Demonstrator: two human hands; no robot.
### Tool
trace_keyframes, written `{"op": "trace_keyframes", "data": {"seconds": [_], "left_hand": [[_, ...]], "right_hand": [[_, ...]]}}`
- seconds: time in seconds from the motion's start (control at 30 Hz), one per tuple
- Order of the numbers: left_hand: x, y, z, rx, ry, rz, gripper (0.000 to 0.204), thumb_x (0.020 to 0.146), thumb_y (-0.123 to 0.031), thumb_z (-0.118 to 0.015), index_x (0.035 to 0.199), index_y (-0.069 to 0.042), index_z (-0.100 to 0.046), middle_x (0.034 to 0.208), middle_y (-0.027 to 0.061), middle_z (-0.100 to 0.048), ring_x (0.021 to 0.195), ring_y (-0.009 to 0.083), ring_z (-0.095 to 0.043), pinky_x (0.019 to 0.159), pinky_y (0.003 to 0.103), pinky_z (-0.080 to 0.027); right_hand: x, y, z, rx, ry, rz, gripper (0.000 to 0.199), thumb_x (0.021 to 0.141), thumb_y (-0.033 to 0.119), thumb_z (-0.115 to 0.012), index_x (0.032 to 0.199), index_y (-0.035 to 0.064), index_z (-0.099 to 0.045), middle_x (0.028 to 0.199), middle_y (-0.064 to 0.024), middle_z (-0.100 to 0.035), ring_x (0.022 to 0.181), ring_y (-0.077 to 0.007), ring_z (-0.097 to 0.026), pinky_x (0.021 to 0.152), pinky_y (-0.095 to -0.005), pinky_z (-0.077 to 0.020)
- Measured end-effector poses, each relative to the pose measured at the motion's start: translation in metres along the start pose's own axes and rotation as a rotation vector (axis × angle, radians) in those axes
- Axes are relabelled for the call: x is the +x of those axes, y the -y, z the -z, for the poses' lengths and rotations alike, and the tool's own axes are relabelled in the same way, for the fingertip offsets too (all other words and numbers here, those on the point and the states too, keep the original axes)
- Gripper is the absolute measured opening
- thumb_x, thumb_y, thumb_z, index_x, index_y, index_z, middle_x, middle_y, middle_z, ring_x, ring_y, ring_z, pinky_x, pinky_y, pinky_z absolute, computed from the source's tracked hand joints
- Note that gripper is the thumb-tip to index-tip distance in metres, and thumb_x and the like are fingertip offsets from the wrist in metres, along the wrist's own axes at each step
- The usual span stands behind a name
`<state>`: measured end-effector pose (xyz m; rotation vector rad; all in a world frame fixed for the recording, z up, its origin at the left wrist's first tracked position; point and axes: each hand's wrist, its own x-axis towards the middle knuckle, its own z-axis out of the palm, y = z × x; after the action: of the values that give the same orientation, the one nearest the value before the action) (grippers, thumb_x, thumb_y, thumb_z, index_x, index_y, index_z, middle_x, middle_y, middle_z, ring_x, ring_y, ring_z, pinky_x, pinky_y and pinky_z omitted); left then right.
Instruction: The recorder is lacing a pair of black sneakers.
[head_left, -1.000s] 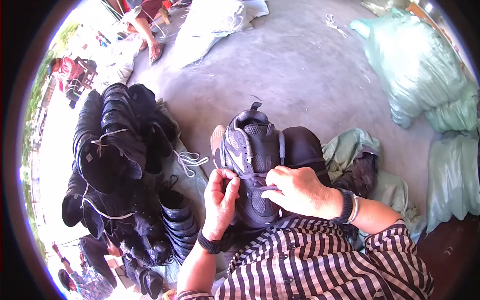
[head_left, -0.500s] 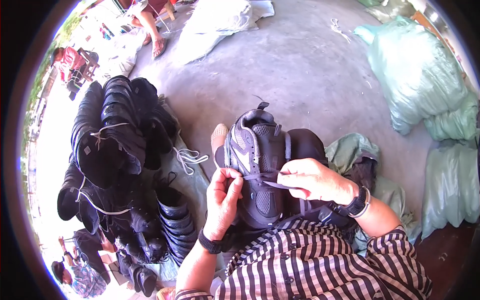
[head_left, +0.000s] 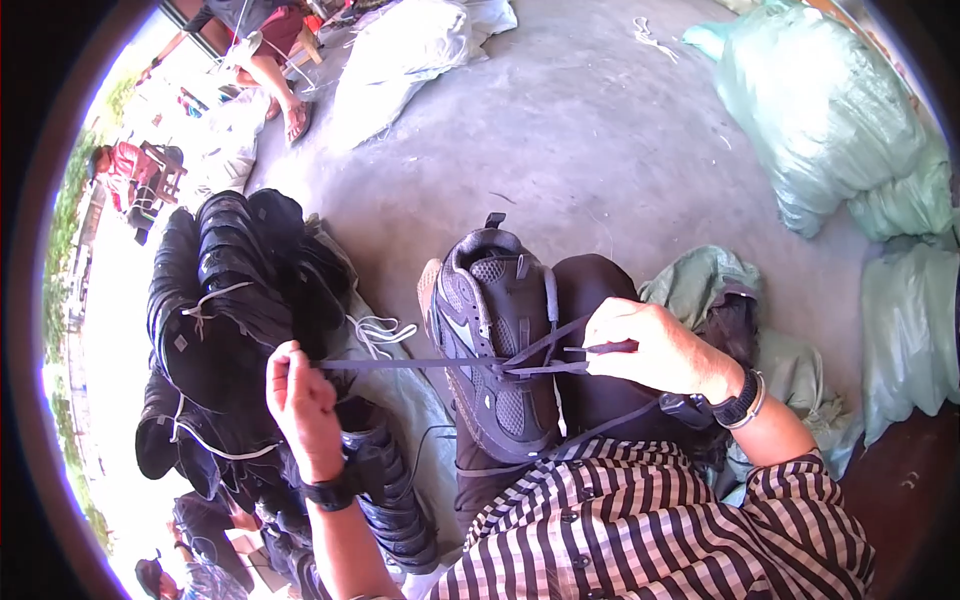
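Observation:
A dark grey and black sneaker (head_left: pixel 518 412) rests on my lap, its toe toward me and its heel loop pointing away. My left hand (head_left: pixel 303 408) is out to the left of the shoe, fingers closed on a flat dark shoelace (head_left: pixel 410 364) that stretches taut across to the eyelets. Right of the shoe, my right hand (head_left: pixel 652 350) pinches more lace, with strands running from its fingers to the lacing and a short lace tip sticking out. The shoe's opening faces up and away from me.
On the left stand stacks of black shoe uppers (head_left: pixel 225 330) tied with white cord. Green plastic sacks (head_left: pixel 820 120) fill the right side, and a white sack (head_left: pixel 400 60) lies at the back. Other people sit at the far left, one with a bare foot (head_left: pixel 297 122) showing.
My left hand has moved left from beside the shoe, drawing the lace out straight. My right hand has shifted slightly right, still gripping lace.

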<state>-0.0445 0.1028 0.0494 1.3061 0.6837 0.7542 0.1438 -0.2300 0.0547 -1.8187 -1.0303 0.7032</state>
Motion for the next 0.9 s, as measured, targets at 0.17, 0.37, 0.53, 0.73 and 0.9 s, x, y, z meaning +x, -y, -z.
{"op": "trace_keyframes", "data": {"seconds": [0.17, 0.37, 0.53, 0.73, 0.9], "left_hand": [[0.026, -0.028, 0.044, 0.051, -0.07, -0.079, 0.015, 0.095, -0.012, -0.054, 0.108, -0.005, -0.057, 0.055, -0.0072, -0.035, 0.043, 0.001, -0.025, 0.039, 0.02, -0.018], [0.074, -0.058, 0.113, -0.052, -0.3, -0.156, 0.019, 0.094, -0.012, -0.056, 0.111, -0.006, -0.059, 0.059, -0.0051, -0.038, 0.046, 0.002, -0.027, 0.042, 0.02, -0.022], [0.059, -0.043, 0.095, 0.196, -0.264, -0.184, 0.015, 0.094, -0.016, -0.059, 0.106, -0.007, -0.06, 0.06, -0.0074, -0.041, 0.045, -0.0007, -0.027, 0.04, 0.018, -0.018], [0.049, -0.016, 0.09, 0.272, -0.262, -0.164, 0.01, 0.094, -0.019, -0.059, 0.1, -0.011, -0.061, 0.058, -0.0093, -0.038, 0.043, -0.0019, -0.023, 0.038, 0.017, -0.016], [0.053, 0.035, 0.16, 0.785, -0.304, -0.33, 0.011, 0.092, -0.016, -0.06, 0.095, -0.006, -0.064, 0.071, -0.0041, -0.054, 0.058, 0.0035, -0.043, 0.052, 0.02, -0.036]], "right_hand": [[0.004, 0.01, -0.013, -0.128, 0.003, -0.022, 0.014, 0.08, 0.005, -0.068, 0.093, -0.0002, -0.066, 0.091, -0.0103, -0.061, 0.084, -0.0195, -0.061, 0.075, -0.0292, -0.0489], [0.022, 0.012, -0.031, 0.194, 0.084, -0.053, 0.014, 0.088, 0.01, -0.06, 0.095, -0.0014, -0.062, 0.08, -0.0123, -0.067, 0.071, -0.0205, -0.065, 0.068, -0.0302, -0.0509], [0.019, 0.016, -0.02, 0.241, -0.465, -0.031, 0.013, 0.091, 0.013, -0.058, 0.091, 0.0002, -0.061, 0.079, -0.0085, -0.063, 0.07, -0.0177, -0.063, 0.063, -0.0299, -0.0497], [0.002, -0.003, -0.015, -0.126, -0.144, 0.064, 0.011, 0.085, 0.012, -0.064, 0.088, 0.0015, -0.062, 0.077, -0.0116, -0.063, 0.066, -0.0264, -0.063, 0.062, -0.0334, -0.0493], [-0.033, -0.025, 0.017, 0.25, 0.076, -0.315, 0.013, 0.088, 0.014, -0.061, 0.088, 0.0017, -0.065, 0.069, -0.0015, -0.063, 0.056, -0.0061, -0.054, 0.053, -0.0231, -0.0441]]}}
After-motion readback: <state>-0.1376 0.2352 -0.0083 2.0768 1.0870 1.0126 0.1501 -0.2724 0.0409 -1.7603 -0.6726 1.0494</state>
